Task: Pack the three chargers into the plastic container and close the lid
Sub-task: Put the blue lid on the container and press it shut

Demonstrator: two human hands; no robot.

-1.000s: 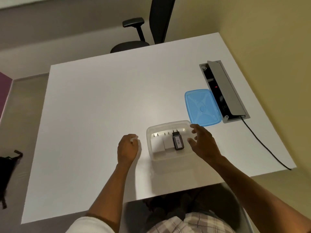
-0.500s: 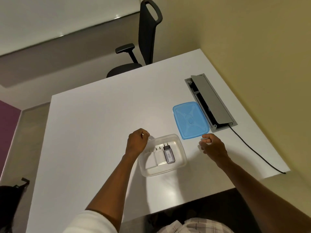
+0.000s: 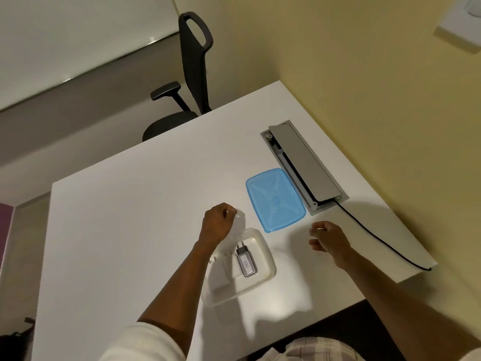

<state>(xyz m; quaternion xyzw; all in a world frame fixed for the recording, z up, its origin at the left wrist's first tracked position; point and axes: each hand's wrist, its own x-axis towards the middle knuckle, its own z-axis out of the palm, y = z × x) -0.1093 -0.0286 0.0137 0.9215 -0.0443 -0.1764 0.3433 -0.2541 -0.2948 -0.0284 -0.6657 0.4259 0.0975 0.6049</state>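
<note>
A clear plastic container (image 3: 263,280) sits open on the white table (image 3: 130,230) near its front edge. Inside lie a grey charger (image 3: 246,263) with a "030" label and white chargers (image 3: 224,268) to its left, partly hidden by my left forearm. The blue lid (image 3: 274,199) lies flat on the table beyond the container, to its right. My left hand (image 3: 217,223) hovers over the container's far left corner with fingers curled shut and nothing seen in them. My right hand (image 3: 328,239) is right of the container and just in front of the lid, loosely curled and holding nothing.
A grey cable box (image 3: 304,165) with its flap raised is set into the table right beside the lid. A black cable (image 3: 377,238) runs from it over the right edge. A black office chair (image 3: 187,105) stands behind the table, and a yellow wall runs along the right.
My left hand moved from the table left of the container to above its far corner. My right hand drew back from the container's right rim toward the lid. The view tilted up.
</note>
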